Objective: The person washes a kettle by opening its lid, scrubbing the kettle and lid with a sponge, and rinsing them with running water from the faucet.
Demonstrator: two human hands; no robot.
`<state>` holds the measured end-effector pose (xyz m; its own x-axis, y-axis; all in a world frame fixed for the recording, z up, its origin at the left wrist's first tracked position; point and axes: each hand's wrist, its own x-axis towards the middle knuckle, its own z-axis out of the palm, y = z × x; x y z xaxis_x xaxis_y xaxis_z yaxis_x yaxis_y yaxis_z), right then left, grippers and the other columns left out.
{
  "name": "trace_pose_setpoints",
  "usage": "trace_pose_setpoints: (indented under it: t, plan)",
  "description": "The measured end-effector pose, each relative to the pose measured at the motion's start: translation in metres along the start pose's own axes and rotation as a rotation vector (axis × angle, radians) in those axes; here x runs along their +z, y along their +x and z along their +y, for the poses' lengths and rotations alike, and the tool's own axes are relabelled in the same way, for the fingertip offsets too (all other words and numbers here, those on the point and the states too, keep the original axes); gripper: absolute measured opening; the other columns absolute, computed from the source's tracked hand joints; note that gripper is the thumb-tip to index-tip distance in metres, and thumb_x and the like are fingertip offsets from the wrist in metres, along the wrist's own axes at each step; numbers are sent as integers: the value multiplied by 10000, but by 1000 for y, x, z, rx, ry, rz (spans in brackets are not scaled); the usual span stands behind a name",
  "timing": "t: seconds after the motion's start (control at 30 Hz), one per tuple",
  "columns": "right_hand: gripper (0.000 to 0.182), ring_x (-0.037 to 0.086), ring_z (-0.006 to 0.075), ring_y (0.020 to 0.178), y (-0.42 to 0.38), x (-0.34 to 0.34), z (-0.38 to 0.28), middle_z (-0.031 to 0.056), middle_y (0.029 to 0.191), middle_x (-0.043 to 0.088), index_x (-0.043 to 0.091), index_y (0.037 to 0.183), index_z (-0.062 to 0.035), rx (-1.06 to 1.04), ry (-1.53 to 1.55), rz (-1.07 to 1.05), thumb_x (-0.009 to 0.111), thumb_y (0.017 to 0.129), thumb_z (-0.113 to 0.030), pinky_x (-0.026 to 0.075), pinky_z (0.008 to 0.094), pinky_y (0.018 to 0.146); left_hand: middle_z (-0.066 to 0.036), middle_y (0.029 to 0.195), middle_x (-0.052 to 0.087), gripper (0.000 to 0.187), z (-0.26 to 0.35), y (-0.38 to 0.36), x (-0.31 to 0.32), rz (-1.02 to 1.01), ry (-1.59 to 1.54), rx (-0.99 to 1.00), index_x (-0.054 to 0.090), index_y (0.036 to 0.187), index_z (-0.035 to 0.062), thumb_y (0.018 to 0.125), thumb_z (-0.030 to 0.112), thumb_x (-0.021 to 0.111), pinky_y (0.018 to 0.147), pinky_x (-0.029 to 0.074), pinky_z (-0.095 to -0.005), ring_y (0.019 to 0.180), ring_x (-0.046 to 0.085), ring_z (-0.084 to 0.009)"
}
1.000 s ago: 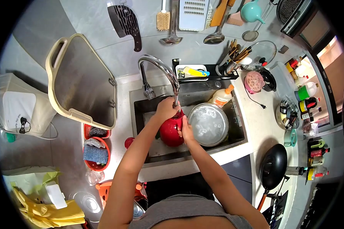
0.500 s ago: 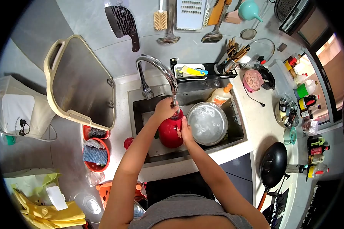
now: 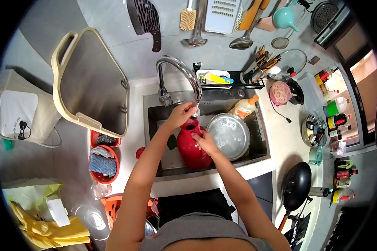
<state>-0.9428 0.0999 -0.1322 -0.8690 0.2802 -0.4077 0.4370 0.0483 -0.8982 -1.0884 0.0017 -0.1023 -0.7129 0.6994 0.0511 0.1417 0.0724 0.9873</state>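
A glossy red flask [image 3: 193, 149] stands tilted in the sink, its dark open mouth towards the faucet. My right hand [image 3: 206, 141] grips the flask's upper right side, thumb near the neck. Just above the mouth, my left hand [image 3: 181, 116] has its fingers closed at the end of the chrome faucet [image 3: 181, 65]; part of the grip is hidden. A round metal pot [image 3: 228, 136] with cloudy, bubbly water sits right of the flask. Behind the pot is a dish soap bottle [image 3: 244, 107] with an orange cap.
The sink's rim [image 3: 213, 175] runs in front of me. A small red round piece [image 3: 140, 152] lies at its left edge. Left are an upright cutting board [image 3: 94, 79] and a red basket [image 3: 104, 164] with a blue cloth. A black wok [image 3: 296, 186] is at right.
The flask has tilted, its mouth coming out from under the spout and into view. My left hand has shifted slightly up. The whole view has shifted a little.
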Motion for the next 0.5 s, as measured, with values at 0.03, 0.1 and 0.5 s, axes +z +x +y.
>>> trace_pose_setpoints:
  t: [0.03, 0.1, 0.5]
  plan:
    - [348, 424, 82, 429, 0, 1, -4, 14, 547, 487, 535, 790, -21, -48, -142, -4, 541, 842, -365, 351, 232, 403, -58, 934, 607, 360, -5, 0, -2, -9, 38, 7, 550, 1080, 5, 873, 298, 529, 747, 433, -247, 849, 547, -118]
    - [376, 609, 317, 660, 0, 2, -14, 208, 707, 607, 571, 900, 38, -238, -453, 82, 578, 793, -323, 468, 400, 633, -60, 968, 611, 352, -17, 2, -6, 37, -75, -21, 564, 1070, 10, 894, 304, 483, 753, 439, -261, 887, 560, -131]
    - [297, 598, 356, 797, 19, -2, -65, 196, 811, 623, 635, 798, 0, -145, -1394, -291, 514, 773, -269, 478, 428, 715, -84, 819, 650, 385, -125, -67, 10, 391, -44, -379, 640, 936, 18, 900, 321, 404, 690, 451, -287, 722, 605, -183]
